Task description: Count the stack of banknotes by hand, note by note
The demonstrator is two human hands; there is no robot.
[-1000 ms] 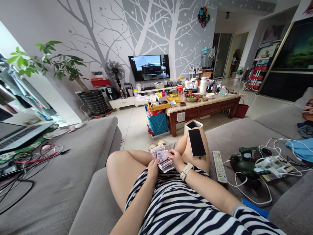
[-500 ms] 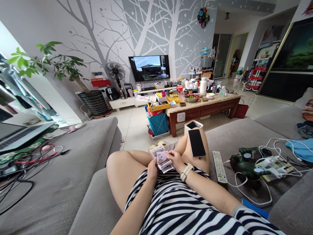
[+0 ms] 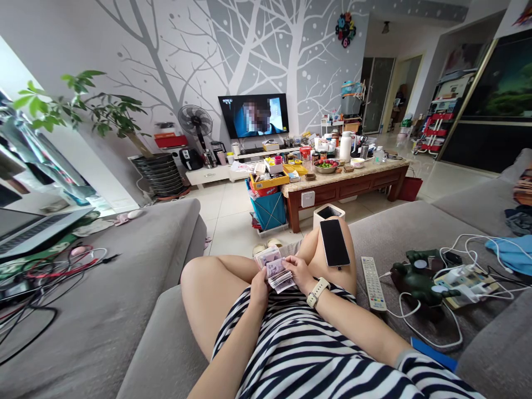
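A folded stack of purple-pink banknotes (image 3: 274,268) is between my hands, above my lap. My left hand (image 3: 259,288) is closed on the stack's left side, thumb on top. On the right side of the notes, the fingers of my right hand (image 3: 298,272) are pinched at the edge of a note. The upper notes lean away from me and a fan of note edges shows below them. A beige watch (image 3: 318,292) is on my right wrist. On my right thigh lies a smartphone (image 3: 334,243), its screen dark.
Right of my leg, a white remote (image 3: 373,284) lies on the grey sofa near a dark green figure (image 3: 418,280) and a power strip (image 3: 467,287) with white cables. Ahead stands a crowded coffee table (image 3: 344,191). Tangled cables (image 3: 33,299) and a laptop (image 3: 37,230) are at left.
The upper note between my hands has shifted slightly away from me against the stack. Both hands stay in nearly the same place. The television picture has changed.
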